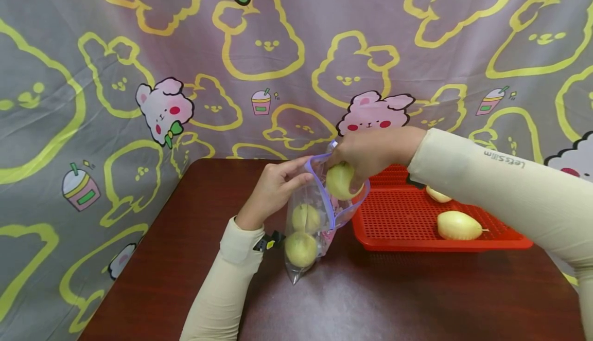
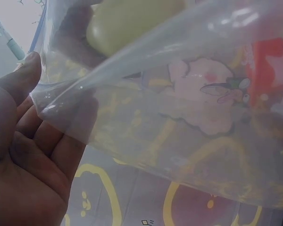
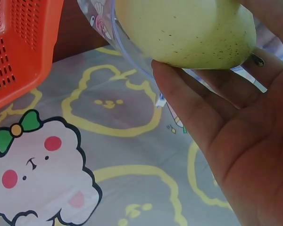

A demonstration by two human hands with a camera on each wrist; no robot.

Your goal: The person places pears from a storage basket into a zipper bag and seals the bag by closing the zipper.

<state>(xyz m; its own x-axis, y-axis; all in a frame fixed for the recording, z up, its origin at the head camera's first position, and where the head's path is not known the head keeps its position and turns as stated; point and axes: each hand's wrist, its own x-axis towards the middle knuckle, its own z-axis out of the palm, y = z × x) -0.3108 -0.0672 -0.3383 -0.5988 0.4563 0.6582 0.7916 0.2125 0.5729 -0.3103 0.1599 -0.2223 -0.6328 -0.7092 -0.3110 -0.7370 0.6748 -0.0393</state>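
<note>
My left hand (image 1: 276, 189) pinches the rim of a clear zip bag (image 1: 296, 197) with a purple zip edge, thumb on one side and fingers on the other. Inside the bag, two yellow pears (image 1: 301, 249) sit one above the other near its bottom. In my right hand (image 1: 366, 151) is another pear (image 1: 342, 180), held at the bag's open mouth. The right wrist view shows fingers curled round this pear (image 3: 188, 33), its stem toward the palm. Through the plastic, the left wrist view shows the held pear (image 2: 132, 23) just beyond the left fingers.
A red perforated basket (image 1: 394, 217) stands to the right on the dark wooden table (image 1: 194, 228). It holds a pear (image 1: 458, 225) near its front and another pear (image 1: 437, 195) partly behind the right sleeve. A patterned cloth (image 1: 259, 140) hangs behind and along the left.
</note>
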